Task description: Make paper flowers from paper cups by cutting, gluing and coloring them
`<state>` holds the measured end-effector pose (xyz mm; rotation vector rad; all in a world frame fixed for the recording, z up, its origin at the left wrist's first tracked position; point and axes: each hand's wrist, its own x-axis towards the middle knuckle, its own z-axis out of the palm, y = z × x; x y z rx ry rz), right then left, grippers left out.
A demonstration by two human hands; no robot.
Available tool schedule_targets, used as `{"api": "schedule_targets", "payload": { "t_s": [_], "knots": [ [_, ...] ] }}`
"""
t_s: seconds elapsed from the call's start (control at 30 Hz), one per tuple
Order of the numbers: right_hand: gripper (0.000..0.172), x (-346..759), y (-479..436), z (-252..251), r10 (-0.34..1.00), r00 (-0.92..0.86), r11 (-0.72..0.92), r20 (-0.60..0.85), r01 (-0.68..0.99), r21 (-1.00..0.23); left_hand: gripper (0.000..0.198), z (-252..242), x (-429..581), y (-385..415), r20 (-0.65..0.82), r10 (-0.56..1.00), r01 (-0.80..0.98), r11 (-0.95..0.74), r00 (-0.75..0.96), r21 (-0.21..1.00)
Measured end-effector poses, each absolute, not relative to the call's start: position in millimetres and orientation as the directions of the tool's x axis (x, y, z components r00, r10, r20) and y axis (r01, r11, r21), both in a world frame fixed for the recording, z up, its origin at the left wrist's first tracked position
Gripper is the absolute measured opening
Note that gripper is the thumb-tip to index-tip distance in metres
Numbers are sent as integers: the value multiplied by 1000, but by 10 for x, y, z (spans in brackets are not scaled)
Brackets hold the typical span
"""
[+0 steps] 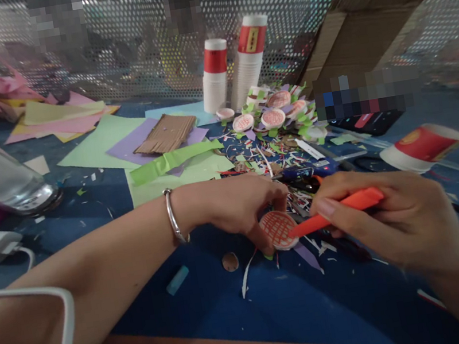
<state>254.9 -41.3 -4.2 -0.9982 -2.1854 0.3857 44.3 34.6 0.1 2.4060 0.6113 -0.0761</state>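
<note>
The left hand [235, 206], a metal bangle [172, 216] on its wrist, pinches a small round paper disc [277, 229] by its edge between thumb and fingertips, holding it tilted just above the blue tabletop [277, 310] near the front middle. The right hand [393, 216] is closed around an orange marker [340, 209], thumb on top, with the tip touching the right side of the disc, whose face carries a red grid of crossed lines. To draw these lines well, I would judge that the disc should rest against the tabletop or against the left fingers so it cannot flex under the tip, that the pinching fingers should stay off the inked face to avoid smearing, and that the strokes should be short and light, following the spacing of the lines already there. Loose paper scraps [271, 159] lie just behind the hands and could stick to wet ink. Further back sit a cluster of similar discs with green paper bits [276, 112], two stacks of red-and-white paper cups [214, 75], and one such cup on its side [423, 147] at the right. Coloured paper sheets [98, 140] and a strip of corrugated card [166, 132] lie at the left, well apart from the work
</note>
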Motion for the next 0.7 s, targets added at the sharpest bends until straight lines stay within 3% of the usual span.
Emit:
{"api": "schedule_targets", "payload": {
  "t_s": [0.2, 0.7],
  "knots": [
    [20, 2509, -439, -39, 745, -509, 662, 432, 485, -571, 49, -14, 444, 347, -192, 406, 434, -669, 893, 604],
    [21, 2574, -339, -39, 716, -455, 677, 529, 639, -366, 54, 2, 455, 341, -201, 401, 441, -698, 893, 564]
  ]
}}
